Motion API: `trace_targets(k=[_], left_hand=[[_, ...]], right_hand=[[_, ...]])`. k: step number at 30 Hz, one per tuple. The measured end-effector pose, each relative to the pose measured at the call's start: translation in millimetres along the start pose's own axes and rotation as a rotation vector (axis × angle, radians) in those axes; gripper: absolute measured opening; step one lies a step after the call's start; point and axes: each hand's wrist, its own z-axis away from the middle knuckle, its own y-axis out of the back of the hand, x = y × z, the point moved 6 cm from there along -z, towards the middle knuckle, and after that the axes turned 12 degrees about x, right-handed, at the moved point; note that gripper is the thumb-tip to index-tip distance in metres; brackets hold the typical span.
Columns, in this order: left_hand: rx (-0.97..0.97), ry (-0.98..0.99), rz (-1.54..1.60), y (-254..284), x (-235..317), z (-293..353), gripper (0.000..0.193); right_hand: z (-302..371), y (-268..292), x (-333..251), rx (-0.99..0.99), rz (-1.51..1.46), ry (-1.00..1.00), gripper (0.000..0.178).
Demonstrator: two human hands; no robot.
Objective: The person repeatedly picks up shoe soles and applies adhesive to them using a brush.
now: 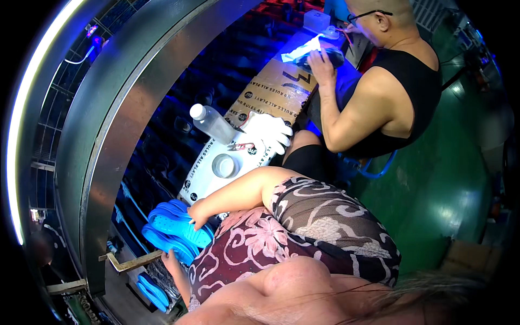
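Several bright blue shoe soles [174, 226] lie stacked together at the lower left, in front of my lap. My right hand [199, 214] reaches across from the right, its fingers bent over the edge of the upper sole. Below the stack, my left hand [172, 264] has its fingertips against the lowest soles; part of that hand is hidden or foreshortened. Both hands appear to hold the stack between them. Another pair of blue soles [153, 292] lies lower down, near my left forearm.
A cardboard-covered bench [254, 103] carries a clear bottle [214, 123], white gloves [269, 131] and a round tin [224, 166]. A curved metal machine frame [116, 135] rises at left. Beyond the bench a seated person [384, 92] handles a dark item under blue light.
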Motion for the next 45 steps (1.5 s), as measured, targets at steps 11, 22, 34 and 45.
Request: trace_targets(k=[11,22,34,45], left_hand=[[0.199,-0.632,-0.756,-59,78,101,0.048],[0.204,-0.448,-0.691,-57,93,97,0.031],[-0.323,0.436,0.653,-72,82,132,0.057],[-0.205,-0.247,0.434,-119,143,141,0.056]], right_hand=[[25,56,-36,0.553,-0.091,0.205,0.032],[211,176,52,1.085,-1.152,-0.180,0.059],[230,112,78,0.985,-1.559,-0.347,0.040],[212,136,11,0.960,-1.062,-0.206,0.031]])
